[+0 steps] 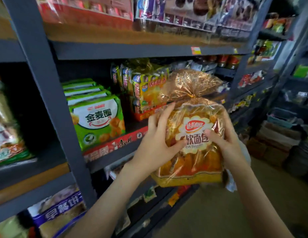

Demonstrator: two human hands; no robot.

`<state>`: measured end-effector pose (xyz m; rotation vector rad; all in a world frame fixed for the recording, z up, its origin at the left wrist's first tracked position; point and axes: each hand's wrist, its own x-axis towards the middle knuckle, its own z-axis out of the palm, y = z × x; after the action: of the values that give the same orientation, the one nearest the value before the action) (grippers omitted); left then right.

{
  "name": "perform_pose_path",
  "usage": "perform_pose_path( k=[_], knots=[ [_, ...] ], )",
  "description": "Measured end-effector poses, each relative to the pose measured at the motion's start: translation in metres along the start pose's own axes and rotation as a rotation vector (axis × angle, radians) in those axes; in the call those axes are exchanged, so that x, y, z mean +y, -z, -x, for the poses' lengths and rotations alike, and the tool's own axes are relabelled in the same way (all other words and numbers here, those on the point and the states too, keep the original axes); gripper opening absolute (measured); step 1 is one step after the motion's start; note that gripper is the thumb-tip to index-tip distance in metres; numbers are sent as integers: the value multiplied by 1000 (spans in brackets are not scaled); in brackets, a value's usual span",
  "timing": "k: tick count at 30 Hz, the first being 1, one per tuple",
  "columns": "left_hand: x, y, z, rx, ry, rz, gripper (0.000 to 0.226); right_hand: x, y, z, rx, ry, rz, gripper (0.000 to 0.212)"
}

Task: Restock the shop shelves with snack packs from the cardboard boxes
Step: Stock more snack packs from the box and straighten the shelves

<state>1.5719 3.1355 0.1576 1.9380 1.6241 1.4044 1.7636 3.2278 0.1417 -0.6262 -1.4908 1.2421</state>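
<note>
The grey shelving (46,83) fills the left of the view, its middle shelf carrying a row of green snack packs (96,121) and yellow packs (146,90) behind. In front of that shelf, off its edge, a tied orange bread bag (192,162) is held upright in the air. The left hand (156,145) grips its left side, fingers curled over the front; the right hand (225,143) clasps its right side, thumb on the label.
</note>
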Motion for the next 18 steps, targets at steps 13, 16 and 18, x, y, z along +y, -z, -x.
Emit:
perform_pose_path(
  k=[13,16,18],
  knots=[
    [-20,-45,-122,88,97,34,85,23,59,-150,-188,-81,44,74],
    [-26,-61,-136,113,138,4,86,34,74,-170,-245,-115,72,76],
    [-29,-69,-141,149,156,-22,86,42,79,-181,-262,-124,71,76]
  ],
)
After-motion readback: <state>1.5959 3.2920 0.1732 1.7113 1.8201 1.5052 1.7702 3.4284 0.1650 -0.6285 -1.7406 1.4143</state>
